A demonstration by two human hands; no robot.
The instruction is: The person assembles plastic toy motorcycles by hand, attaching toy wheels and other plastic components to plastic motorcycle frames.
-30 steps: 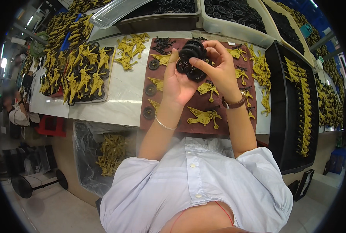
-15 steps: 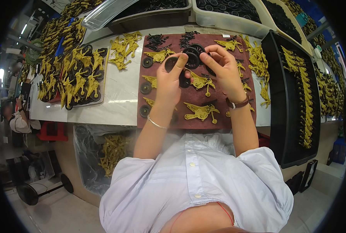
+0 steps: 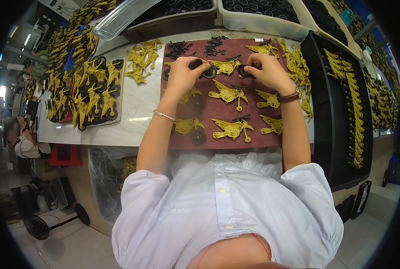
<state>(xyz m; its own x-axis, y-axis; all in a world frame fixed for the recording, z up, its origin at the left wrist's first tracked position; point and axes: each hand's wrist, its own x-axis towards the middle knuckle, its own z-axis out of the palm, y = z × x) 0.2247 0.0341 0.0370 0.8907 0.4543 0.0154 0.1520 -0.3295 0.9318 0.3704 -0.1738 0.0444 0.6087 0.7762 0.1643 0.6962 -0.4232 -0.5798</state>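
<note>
Several yellow plastic toy motorcycle body pieces (image 3: 230,129) lie in rows on a maroon mat (image 3: 204,157), with small black parts near their upper edges. Over the mat's upper left, my left hand (image 3: 182,77) is closed on a black toy wheel (image 3: 195,63), seen nearly edge-on. Another spoked wheel (image 3: 210,71) shows at its thumb tip; I cannot tell whether it is gripped or lies on the mat. My right hand (image 3: 271,74), farther right, pinches a black wheel (image 3: 242,70) beside the upper middle yellow piece (image 3: 225,67). Loose wheels (image 3: 197,136) lie by the left column.
Small black parts (image 3: 177,48) are heaped at the mat's far edge. Yellow pieces (image 3: 141,60) pile up left of it; assembled ones with wheels (image 3: 92,98) stand farther left. Beyond are bins of black parts (image 3: 265,20). A black tray (image 3: 336,148) holds a yellow row at right.
My hands were close together over the mat with several wheels between them. They have moved apart and lower, left hand leftward, right hand slightly right, each with a wheel.
</note>
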